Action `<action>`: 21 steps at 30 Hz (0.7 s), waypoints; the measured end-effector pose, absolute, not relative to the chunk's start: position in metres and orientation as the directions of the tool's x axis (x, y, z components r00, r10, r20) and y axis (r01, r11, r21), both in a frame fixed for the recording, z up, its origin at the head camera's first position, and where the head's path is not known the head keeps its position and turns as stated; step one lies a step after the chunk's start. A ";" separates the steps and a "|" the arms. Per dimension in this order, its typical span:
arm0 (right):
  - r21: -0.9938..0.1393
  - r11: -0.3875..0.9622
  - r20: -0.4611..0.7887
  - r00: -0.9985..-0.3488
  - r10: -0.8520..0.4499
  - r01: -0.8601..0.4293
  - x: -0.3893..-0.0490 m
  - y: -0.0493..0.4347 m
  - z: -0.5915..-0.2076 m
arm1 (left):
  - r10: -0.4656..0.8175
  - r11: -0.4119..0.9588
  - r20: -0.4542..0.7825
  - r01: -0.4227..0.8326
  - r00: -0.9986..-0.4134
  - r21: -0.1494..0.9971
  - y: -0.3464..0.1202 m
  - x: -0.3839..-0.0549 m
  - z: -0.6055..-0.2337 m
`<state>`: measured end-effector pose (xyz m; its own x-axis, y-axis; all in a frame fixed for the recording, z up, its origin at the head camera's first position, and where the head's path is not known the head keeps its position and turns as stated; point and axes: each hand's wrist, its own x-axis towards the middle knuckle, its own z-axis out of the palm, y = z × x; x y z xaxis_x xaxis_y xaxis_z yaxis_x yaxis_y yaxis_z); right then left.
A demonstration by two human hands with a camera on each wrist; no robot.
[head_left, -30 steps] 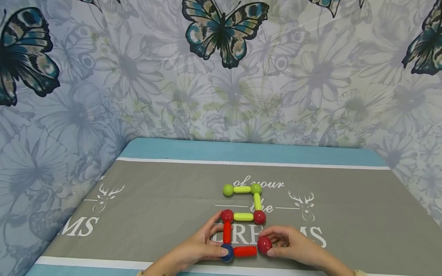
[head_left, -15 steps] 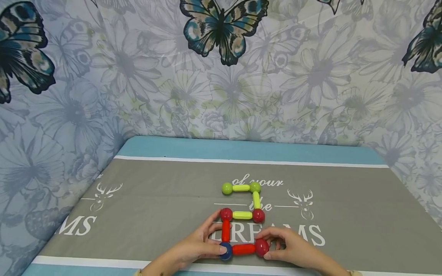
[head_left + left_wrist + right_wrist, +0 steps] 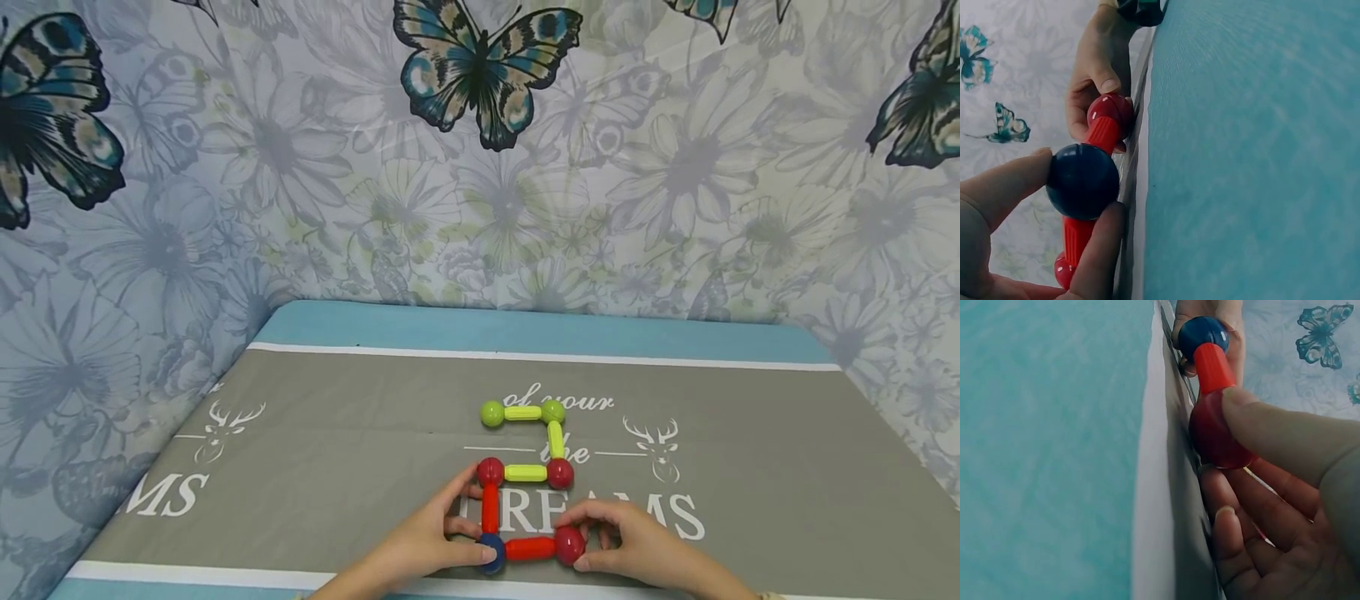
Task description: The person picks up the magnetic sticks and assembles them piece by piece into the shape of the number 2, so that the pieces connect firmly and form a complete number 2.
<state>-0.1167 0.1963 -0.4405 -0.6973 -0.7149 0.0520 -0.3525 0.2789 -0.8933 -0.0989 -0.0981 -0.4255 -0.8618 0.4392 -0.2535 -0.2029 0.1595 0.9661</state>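
A chain of toy balls and rods lies on the grey mat in the head view. My left hand [image 3: 435,533] pinches the blue ball [image 3: 1083,182] at its near left corner, thumb on one side. My right hand [image 3: 626,537] grips a red ball [image 3: 569,545] between thumb and fingers. A red rod [image 3: 530,548] joins these two balls. Another red rod [image 3: 490,509] runs from the blue ball up to a second red ball [image 3: 491,472]. Beyond it come a lime rod [image 3: 525,473], a third red ball [image 3: 559,474], an upright lime rod [image 3: 556,439] and two lime balls [image 3: 552,412].
The grey mat [image 3: 337,433] with white lettering and deer heads covers most of the light blue table [image 3: 525,327]. Behind it hangs a floral and butterfly backdrop [image 3: 480,208]. In the left wrist view the table edge runs close beside the chain.
My right hand has moved left with the red ball, which now meets the end of the red rod where a small gap stood before. The left hand keeps its hold on the blue ball.
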 end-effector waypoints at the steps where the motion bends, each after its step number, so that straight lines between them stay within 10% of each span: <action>1: -0.884 0.273 0.075 -0.692 -0.718 -0.379 -0.117 0.196 -0.441 | 0.438 0.180 -0.237 -0.174 -0.867 0.968 -0.098 -0.099 -0.425; 21: -0.866 0.200 0.163 -0.638 -0.753 -0.458 -0.121 0.204 -0.444 | 0.499 0.288 -0.119 0.035 -0.858 0.957 -0.101 -0.106 -0.426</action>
